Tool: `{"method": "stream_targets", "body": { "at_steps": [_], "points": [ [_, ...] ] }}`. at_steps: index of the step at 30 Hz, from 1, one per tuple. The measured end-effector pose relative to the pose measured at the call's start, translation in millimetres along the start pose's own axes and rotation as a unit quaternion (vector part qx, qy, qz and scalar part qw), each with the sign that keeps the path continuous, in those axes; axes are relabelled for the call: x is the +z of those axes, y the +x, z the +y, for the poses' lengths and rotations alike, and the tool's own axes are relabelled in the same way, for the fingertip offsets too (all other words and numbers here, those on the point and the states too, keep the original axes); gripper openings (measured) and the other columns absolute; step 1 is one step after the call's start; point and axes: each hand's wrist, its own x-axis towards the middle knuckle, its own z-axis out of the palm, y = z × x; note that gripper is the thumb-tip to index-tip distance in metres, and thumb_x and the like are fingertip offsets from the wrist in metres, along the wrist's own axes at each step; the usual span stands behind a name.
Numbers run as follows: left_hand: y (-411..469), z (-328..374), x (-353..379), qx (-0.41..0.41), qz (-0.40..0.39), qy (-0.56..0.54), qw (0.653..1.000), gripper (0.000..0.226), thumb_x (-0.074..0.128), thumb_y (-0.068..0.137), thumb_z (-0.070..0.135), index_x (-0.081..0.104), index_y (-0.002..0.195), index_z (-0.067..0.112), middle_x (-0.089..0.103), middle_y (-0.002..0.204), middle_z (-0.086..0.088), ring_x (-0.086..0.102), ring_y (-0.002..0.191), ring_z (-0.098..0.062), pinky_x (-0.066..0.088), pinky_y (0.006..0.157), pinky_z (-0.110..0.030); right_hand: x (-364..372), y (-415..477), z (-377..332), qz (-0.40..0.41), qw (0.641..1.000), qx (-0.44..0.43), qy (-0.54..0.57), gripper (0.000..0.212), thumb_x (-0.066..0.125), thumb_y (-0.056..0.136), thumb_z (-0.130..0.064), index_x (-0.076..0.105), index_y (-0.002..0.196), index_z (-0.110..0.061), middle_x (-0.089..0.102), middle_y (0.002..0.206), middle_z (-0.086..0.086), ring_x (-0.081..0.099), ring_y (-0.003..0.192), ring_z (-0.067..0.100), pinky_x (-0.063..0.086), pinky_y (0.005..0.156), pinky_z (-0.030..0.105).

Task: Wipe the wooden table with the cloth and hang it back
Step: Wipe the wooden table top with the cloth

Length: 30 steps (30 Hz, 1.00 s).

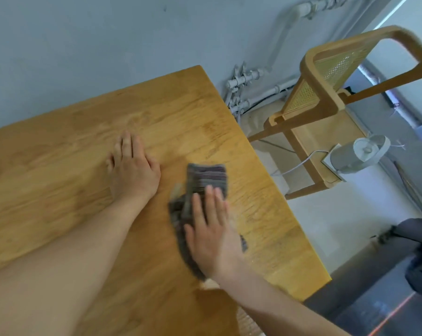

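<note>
A grey striped cloth [202, 180] lies crumpled on the wooden table [59, 170], near its right edge. My right hand [212, 229] lies flat on the cloth with straight fingers and presses it onto the wood. Part of the cloth is hidden under the palm. My left hand [132, 170] rests flat on the bare tabletop to the left of the cloth, fingers pointing away from me. It does not touch the cloth.
A wooden chair with a cane back [326, 98] stands beyond the table's right edge. A small grey device with a white cable [360, 154] sits beside it. White pipes [248, 88] run along the wall. A dark object [421, 253] lies on the floor at right.
</note>
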Motion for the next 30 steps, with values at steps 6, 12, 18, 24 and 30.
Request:
{"method": "stream_targets", "body": {
  "at_steps": [6,12,18,24,30],
  "points": [
    [-40,6,-7,0.061,-0.052,-0.027,0.996,0.053,0.032,0.098,0.025,0.023,0.15,0.016,0.016,0.159,-0.01,0.01,0.146,-0.026,0.011,0.119,-0.047,-12,-31,75,-0.018,0.997,-0.068,-0.013,0.058,0.025,0.102,-0.043,0.032,0.151,-0.014,0.024,0.159,0.01,0.017,0.148,0.025,0.025,0.117,0.048],
    [-137,45,9,0.156,-0.093,-0.086,0.98,0.054,0.038,0.095,0.022,0.029,0.148,0.024,0.014,0.16,-0.002,0.003,0.148,-0.019,0.003,0.118,-0.044,-18,-73,124,0.004,0.988,0.152,0.008,0.059,0.02,0.102,-0.038,0.028,0.152,-0.007,0.021,0.159,0.017,0.015,0.148,0.03,0.016,0.12,0.047],
    [-178,46,1,0.191,-0.14,-0.147,0.96,0.053,0.045,0.09,0.007,0.043,0.14,0.023,0.025,0.157,0.001,0.013,0.147,-0.017,0.012,0.119,-0.042,13,-132,-9,0.005,0.998,-0.016,0.055,0.054,0.033,0.102,-0.035,0.037,0.148,-0.008,0.031,0.156,0.012,0.022,0.147,0.029,0.019,0.117,0.046],
    [-206,9,-7,0.242,-0.127,-0.061,0.96,0.048,0.054,0.087,0.01,0.052,0.133,0.022,0.038,0.148,-0.005,0.034,0.137,-0.026,0.038,0.106,-0.051,13,-142,35,-0.035,0.988,-0.149,-0.001,0.048,0.032,0.103,-0.041,0.038,0.148,-0.026,0.038,0.154,-0.002,0.025,0.146,0.018,0.019,0.115,0.049],
    [-232,63,-7,0.173,-0.145,0.015,0.974,0.051,0.05,0.09,0.011,0.032,0.136,0.02,0.015,0.156,-0.013,0.011,0.145,-0.031,0.019,0.116,-0.043,-15,-157,132,-0.062,0.997,-0.033,-0.032,0.05,0.014,0.105,-0.042,0.024,0.153,-0.035,0.023,0.16,-0.007,0.021,0.148,0.02,0.016,0.112,0.054]
  ]
}}
